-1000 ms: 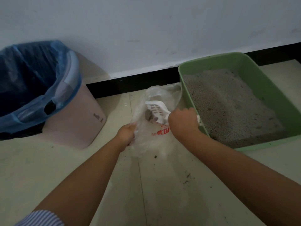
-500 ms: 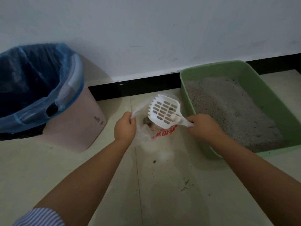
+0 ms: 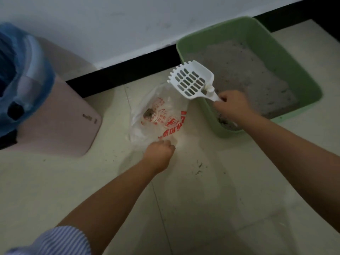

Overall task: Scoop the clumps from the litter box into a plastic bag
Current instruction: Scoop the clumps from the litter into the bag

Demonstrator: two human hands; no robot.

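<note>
A clear plastic bag [image 3: 165,116] with red print lies flat on the floor tiles, and a grey clump [image 3: 149,113] shows inside it. My left hand [image 3: 159,151] pinches the bag's near edge. My right hand [image 3: 232,105] grips the handle of a white slotted scoop [image 3: 191,81], which is empty and held above the left rim of the green litter box [image 3: 294,70]. Grey litter [image 3: 242,70] fills the box, with a darker patch near its front left corner.
A pink bin [image 3: 60,115] lined with a blue bag [image 3: 24,70] stands at the left. White wall and black skirting run behind. Dark crumbs [image 3: 198,167] lie scattered on the tiles in front of the bag.
The scoop has left the bag's mouth and risen right toward the litter box. My left hand has lowered the bag's edge, so the bag now lies flat on the floor.
</note>
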